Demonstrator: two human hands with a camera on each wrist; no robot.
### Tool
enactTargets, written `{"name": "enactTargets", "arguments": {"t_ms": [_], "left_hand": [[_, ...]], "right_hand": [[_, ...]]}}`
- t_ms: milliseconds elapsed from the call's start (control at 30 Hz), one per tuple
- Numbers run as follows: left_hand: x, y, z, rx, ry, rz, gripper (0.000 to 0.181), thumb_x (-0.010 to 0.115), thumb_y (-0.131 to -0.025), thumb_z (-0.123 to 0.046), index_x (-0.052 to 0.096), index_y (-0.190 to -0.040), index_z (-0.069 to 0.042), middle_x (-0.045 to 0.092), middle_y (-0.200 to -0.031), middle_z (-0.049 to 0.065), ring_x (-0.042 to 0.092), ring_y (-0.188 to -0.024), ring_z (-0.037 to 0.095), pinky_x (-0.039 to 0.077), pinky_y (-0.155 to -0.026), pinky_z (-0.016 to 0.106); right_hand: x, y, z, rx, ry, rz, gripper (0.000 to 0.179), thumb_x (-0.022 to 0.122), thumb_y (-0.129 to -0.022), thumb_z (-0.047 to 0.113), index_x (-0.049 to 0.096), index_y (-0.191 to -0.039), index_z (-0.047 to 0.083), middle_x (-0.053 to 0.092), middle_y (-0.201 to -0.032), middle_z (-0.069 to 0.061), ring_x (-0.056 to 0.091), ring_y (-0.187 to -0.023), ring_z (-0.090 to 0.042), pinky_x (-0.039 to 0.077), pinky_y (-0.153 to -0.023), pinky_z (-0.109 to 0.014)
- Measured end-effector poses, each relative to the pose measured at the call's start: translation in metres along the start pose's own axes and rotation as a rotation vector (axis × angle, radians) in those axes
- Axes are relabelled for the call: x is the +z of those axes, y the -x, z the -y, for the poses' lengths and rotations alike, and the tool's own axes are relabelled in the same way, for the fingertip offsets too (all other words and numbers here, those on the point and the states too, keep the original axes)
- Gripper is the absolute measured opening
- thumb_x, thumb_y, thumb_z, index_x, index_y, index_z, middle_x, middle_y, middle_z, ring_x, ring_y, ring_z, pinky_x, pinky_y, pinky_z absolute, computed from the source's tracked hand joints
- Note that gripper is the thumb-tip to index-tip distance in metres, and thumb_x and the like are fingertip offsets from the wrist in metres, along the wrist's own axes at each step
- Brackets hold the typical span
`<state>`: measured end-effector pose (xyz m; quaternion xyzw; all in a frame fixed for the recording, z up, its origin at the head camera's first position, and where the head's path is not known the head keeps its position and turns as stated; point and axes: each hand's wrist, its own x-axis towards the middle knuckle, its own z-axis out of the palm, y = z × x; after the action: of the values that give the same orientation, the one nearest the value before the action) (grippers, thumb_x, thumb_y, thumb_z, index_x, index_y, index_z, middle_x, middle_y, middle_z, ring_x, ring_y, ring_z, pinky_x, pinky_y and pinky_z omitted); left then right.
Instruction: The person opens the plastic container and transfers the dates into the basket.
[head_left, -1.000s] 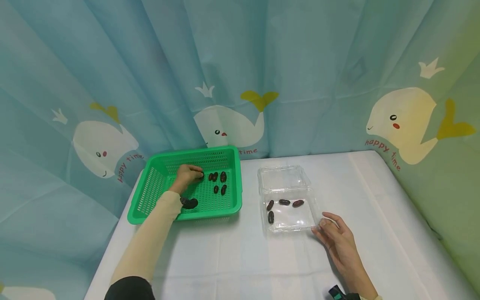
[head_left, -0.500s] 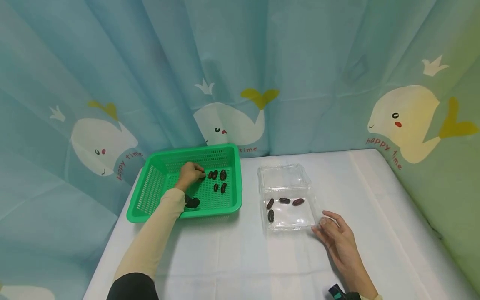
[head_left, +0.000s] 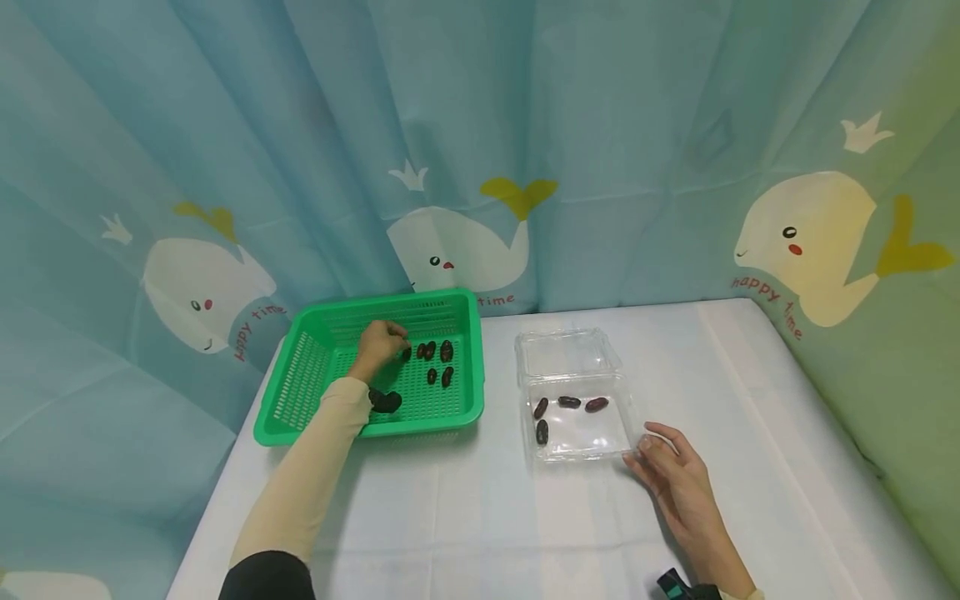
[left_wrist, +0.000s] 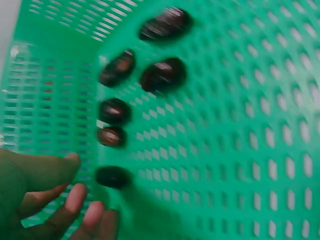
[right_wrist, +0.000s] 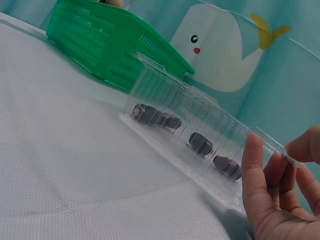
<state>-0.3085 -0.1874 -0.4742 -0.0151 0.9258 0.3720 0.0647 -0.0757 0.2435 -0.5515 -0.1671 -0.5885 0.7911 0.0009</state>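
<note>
My left hand point(head_left: 379, 346) is inside a green plastic basket point(head_left: 480, 408), fingers apart and holding nothing. Just off its fingertips in the left wrist view lies a dark date point(left_wrist: 114, 177), with several more dates point(left_wrist: 164, 75) beyond it on the basket floor. My right hand point(head_left: 678, 487) pinches the near right corner of a clear plastic clamshell box point(head_left: 588, 446) between thumb and fingers. The box's lid point(head_left: 566, 356) is folded back away from me. Several dates point(head_left: 569, 402) lie along the left and far sides of the box's base.
A white cloth point(head_left: 480, 517) covers the table under basket and box. Behind the table's far edge hangs a blue curtain point(head_left: 622, 167) with printed whales, turning green at the right. The basket stands left of the box, with a strip of cloth between them.
My left hand has shifted slightly right and lifted off a date, which now shows below its fingertips. The right hand and the box have stayed put.
</note>
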Motion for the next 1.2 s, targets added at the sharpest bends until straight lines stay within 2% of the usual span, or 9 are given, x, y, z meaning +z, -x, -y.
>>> {"name": "enactTargets", "arguments": {"t_ms": [33,100,233,300,467,633,900,1200], "left_hand": [[-0.001,0.000,-0.002,0.008,0.000,-0.009,0.030,0.060,-0.103,-0.006,0.068,-0.129,0.007,0.066,-0.131,0.029,0.063,-0.082,0.027,0.051,-0.070,0.036],[-0.004,0.000,-0.006,0.022,-0.001,-0.032,0.030,0.060,-0.103,-0.005,0.067,-0.129,0.007,0.066,-0.131,0.029,0.064,-0.088,0.031,0.053,-0.075,0.038],[-0.012,0.002,-0.014,0.040,-0.024,-0.069,0.030,0.062,-0.102,-0.005,0.067,-0.130,0.005,0.066,-0.131,0.029,0.064,-0.115,0.041,0.056,-0.095,0.051],[-0.016,0.004,-0.019,0.056,-0.045,-0.075,0.031,0.062,-0.103,-0.006,0.067,-0.132,0.004,0.065,-0.131,0.029,0.062,-0.121,0.043,0.055,-0.100,0.055],[-0.023,0.016,-0.033,0.108,-0.083,-0.105,0.032,0.063,-0.103,-0.010,0.067,-0.133,0.001,0.067,-0.131,0.026,0.065,-0.115,0.043,0.055,-0.092,0.054],[-0.023,0.036,-0.050,0.147,-0.058,-0.150,0.032,0.064,-0.103,-0.010,0.067,-0.134,-0.002,0.069,-0.128,0.022,0.068,-0.108,0.039,0.055,-0.082,0.048],[-0.011,0.071,-0.076,0.218,0.010,-0.172,0.031,0.067,-0.102,-0.009,0.068,-0.132,-0.005,0.070,-0.126,0.019,0.067,-0.114,0.037,0.058,-0.085,0.050],[0.026,0.102,-0.100,0.364,0.011,-0.152,0.026,0.068,-0.101,-0.008,0.071,-0.126,-0.009,0.070,-0.121,0.010,0.067,-0.104,0.027,0.058,-0.085,0.043]], "right_hand": [[0.000,0.000,0.000,0.000,-0.002,0.000,0.042,0.063,-0.105,0.013,0.044,-0.141,0.006,0.065,-0.109,0.009,0.071,-0.100,-0.003,0.060,-0.095,-0.025],[0.000,0.000,0.000,-0.001,0.002,0.000,0.045,0.063,-0.105,0.014,0.042,-0.143,0.004,0.064,-0.109,0.009,0.071,-0.100,-0.003,0.060,-0.095,-0.025],[0.000,0.000,0.001,-0.001,0.015,-0.002,0.047,0.064,-0.105,0.015,0.041,-0.144,0.004,0.064,-0.109,0.009,0.072,-0.101,-0.003,0.060,-0.095,-0.024],[0.001,0.000,0.001,-0.002,0.018,-0.002,0.046,0.064,-0.105,0.015,0.041,-0.144,0.004,0.064,-0.109,0.009,0.072,-0.102,-0.004,0.060,-0.095,-0.024],[0.000,0.000,0.000,-0.008,0.023,0.002,0.045,0.063,-0.105,0.014,0.042,-0.143,0.004,0.065,-0.109,0.009,0.073,-0.102,-0.004,0.060,-0.094,-0.024],[-0.001,-0.001,-0.001,-0.010,0.017,0.002,0.043,0.064,-0.105,0.014,0.043,-0.142,0.006,0.065,-0.109,0.009,0.072,-0.103,-0.004,0.060,-0.095,-0.025],[0.000,0.000,-0.001,0.001,0.014,-0.005,0.042,0.064,-0.105,0.014,0.045,-0.141,0.007,0.064,-0.109,0.009,0.072,-0.102,-0.004,0.060,-0.095,-0.024],[-0.001,0.000,-0.002,-0.019,-0.004,0.007,0.039,0.063,-0.105,0.013,0.045,-0.140,0.008,0.064,-0.108,0.008,0.072,-0.100,-0.004,0.060,-0.095,-0.025]]}}
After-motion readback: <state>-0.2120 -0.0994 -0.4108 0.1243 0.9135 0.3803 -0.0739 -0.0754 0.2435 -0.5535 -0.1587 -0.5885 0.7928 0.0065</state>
